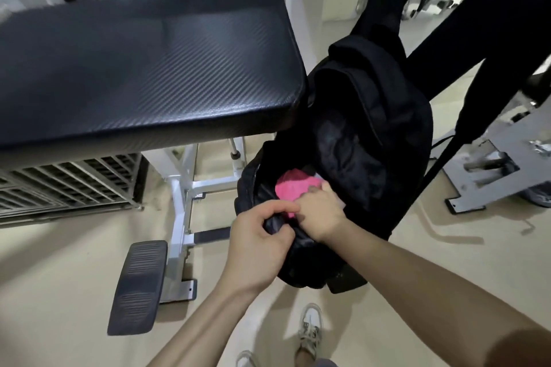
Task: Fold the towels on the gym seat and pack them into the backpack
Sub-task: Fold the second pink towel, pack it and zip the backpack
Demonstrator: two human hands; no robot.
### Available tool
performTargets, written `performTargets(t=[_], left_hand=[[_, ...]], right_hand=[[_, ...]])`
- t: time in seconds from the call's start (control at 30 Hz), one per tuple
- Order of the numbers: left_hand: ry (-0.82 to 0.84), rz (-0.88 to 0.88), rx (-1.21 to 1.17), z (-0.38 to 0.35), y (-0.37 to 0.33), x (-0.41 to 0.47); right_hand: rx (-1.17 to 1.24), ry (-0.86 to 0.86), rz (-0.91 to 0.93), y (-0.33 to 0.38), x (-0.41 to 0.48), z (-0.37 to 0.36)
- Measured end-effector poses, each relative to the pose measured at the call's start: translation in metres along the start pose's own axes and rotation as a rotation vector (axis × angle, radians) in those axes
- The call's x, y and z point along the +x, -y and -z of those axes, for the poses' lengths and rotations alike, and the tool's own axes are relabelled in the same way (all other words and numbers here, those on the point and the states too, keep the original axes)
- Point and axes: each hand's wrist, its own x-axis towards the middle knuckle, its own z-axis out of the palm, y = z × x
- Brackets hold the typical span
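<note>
A black backpack (357, 116) hangs open beside the right end of the black padded gym seat (143, 68). Inside its mouth lies a pink towel (290, 188), partly covered by my right hand (322, 211), which reaches into the bag with its fingers curled on the towel. My left hand (256, 241) pinches the near rim of the backpack's opening. A bit of pale cloth shows beside the pink towel under my right hand. No towel lies on the visible part of the seat.
The seat stands on a white metal frame (179, 197) with a black ribbed foot pad (138, 286) on the beige floor. A grey slatted rack (68, 185) sits under the seat at left. Dark machine bars (477, 18) and a grey base (489, 170) stand at right. My shoes (310, 328) are below.
</note>
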Motion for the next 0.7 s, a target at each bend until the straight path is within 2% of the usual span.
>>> performTargets(t=[0.07,0.17,0.23,0.33,0.4,0.47,0.6,0.63,0.7], left_hand=[[0.011,-0.005,-0.023,0.003,0.0,-0.003],[0.041,-0.025,-0.067,0.004,-0.004,-0.006],[0.053,-0.024,-0.076,0.004,-0.007,-0.007],[0.041,-0.015,-0.079,0.007,-0.005,-0.006],[0.05,0.01,-0.084,0.009,0.0,-0.003],[0.085,0.015,-0.067,0.006,0.0,-0.003],[0.109,0.059,-0.092,-0.004,-0.002,-0.007],[0.099,0.083,-0.104,-0.005,0.0,-0.006],[0.092,0.112,-0.137,-0.006,-0.002,-0.003]], right_hand=[[0.174,-0.018,-0.053,0.001,-0.003,-0.001],[0.281,0.144,-0.128,-0.001,0.002,-0.023],[0.315,0.169,-0.189,0.003,0.008,-0.035],[0.504,-0.054,-0.376,0.001,0.012,-0.027],[0.399,-0.203,-0.443,-0.004,0.011,-0.019],[0.283,-0.107,-0.402,-0.008,0.007,-0.018],[0.634,0.423,-0.304,-0.01,0.001,-0.03],[0.732,0.434,-0.285,-0.008,-0.006,-0.022],[1.048,0.288,-0.282,-0.005,-0.026,0.004]])
